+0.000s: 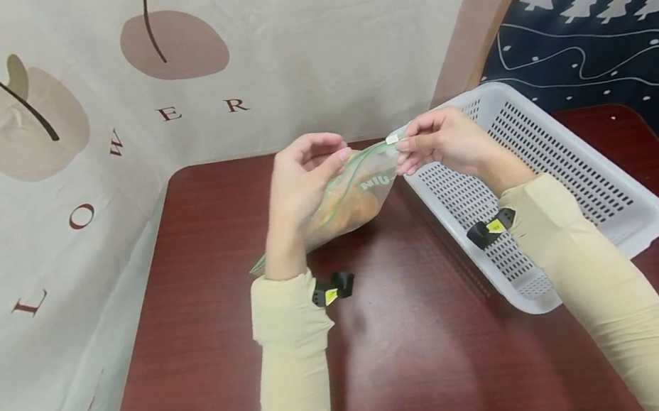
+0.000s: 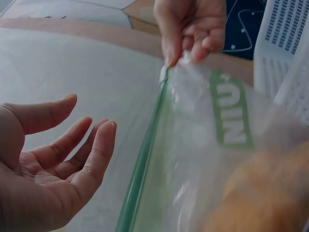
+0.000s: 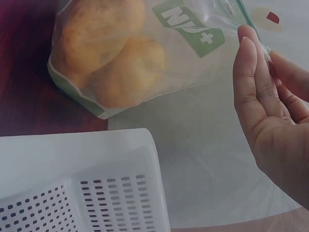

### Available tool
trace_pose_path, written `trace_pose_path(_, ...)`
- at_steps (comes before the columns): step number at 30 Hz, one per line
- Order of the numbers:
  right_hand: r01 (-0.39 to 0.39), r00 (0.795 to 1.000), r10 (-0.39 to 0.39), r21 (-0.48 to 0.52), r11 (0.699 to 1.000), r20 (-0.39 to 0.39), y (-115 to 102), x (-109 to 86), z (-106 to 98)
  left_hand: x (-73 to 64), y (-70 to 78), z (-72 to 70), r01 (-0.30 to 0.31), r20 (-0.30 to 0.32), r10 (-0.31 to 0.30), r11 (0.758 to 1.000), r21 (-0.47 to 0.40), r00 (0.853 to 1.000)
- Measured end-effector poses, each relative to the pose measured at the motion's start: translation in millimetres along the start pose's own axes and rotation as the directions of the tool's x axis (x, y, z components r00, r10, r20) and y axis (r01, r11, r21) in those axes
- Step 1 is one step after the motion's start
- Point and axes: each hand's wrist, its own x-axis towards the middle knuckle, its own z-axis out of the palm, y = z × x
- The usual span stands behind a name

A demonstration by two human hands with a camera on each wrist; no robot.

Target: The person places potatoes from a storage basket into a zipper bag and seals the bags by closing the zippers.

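Observation:
A clear zip bag (image 1: 385, 171) with green edging and a green printed label hangs slanted over the table. Several yellow-brown rounded pieces, like fruit or potatoes (image 3: 130, 72), sit in its lower part. My right hand (image 1: 452, 143) pinches the top corner of the bag, at the white slider (image 2: 163, 74) on its green zip strip (image 2: 145, 164). My left hand (image 2: 63, 164) is beside that strip, with loosely bent fingers and a gap between thumb and fingertips. In the left wrist view it stands apart from the bag.
To the right, a white perforated plastic basket (image 1: 652, 219) stands on the dark red table (image 1: 413, 365), under my right forearm. Behind the table hangs a pale cloth (image 1: 331, 54) with flower prints and letters. A dark blue cloth (image 1: 604, 61) with white trees is at the right.

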Motion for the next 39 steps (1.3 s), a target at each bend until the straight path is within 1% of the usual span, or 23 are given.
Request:
trace_pose_path(2,-0.004,1.0,0.004,-0.012,1.0,-0.004,0,-0.5,1,4.7,-0.4,8.1,-0.016,0.007,0.016,1.0,0.022,1.0)
trace_pose_path(6,-0.018,1.0,0.017,-0.035,0.999,-0.012,-1,-1.1,3,13.8,-1.1,21.7,-0.025,0.026,0.023,0.997,0.077,0.999)
trace_pose_path(9,-0.026,1.0,0.026,-0.05,0.998,-0.01,0,-0.7,3,19.4,-2.4,30.1,-0.006,0.04,0.001,0.991,0.13,0.999)
trace_pose_path(13,-0.024,1.0,0.025,-0.054,0.998,0.006,0,0.0,3,25.9,-4.3,39.5,0.02,0.049,-0.032,0.974,0.227,0.998)
trace_pose_path(16,-0.018,1.0,0.019,-0.044,0.999,0.023,1,0.3,3,29.6,-5.2,45.2,0.035,0.053,-0.052,0.96,0.278,0.997)
trace_pose_path(18,-0.017,0.999,0.018,-0.038,0.999,0.027,1,0.0,3,31.4,-5.1,48.3,0.046,0.05,-0.064,0.954,0.297,0.997)
trace_pose_path(23,-0.029,0.999,0.03,-0.036,0.999,0.019,0,-0.3,3,34.3,-4.6,51.6,0.07,0.035,-0.086,0.941,0.331,0.996)
trace_pose_path(27,-0.031,0.999,0.032,-0.025,0.999,0.018,0,0.9,4,35.7,-5.2,51.9,0.064,0.03,-0.079,0.933,0.353,0.996)
trace_pose_path(30,-0.028,0.999,0.029,-0.014,1.0,0.022,-1,1.3,5,36.5,-5.1,52.1,0.061,0.026,-0.076,0.923,0.379,0.997)
trace_pose_path(34,-0.023,0.999,0.023,-0.001,1.0,0.034,-1,1.7,5,36.7,-5.3,52.7,0.066,0.021,-0.081,0.919,0.388,0.997)
trace_pose_path(39,-0.023,0.999,0.023,-0.004,1.0,0.029,-2,2.1,7,37.6,-6.2,53.1,0.076,0.014,-0.088,0.916,0.395,0.996)
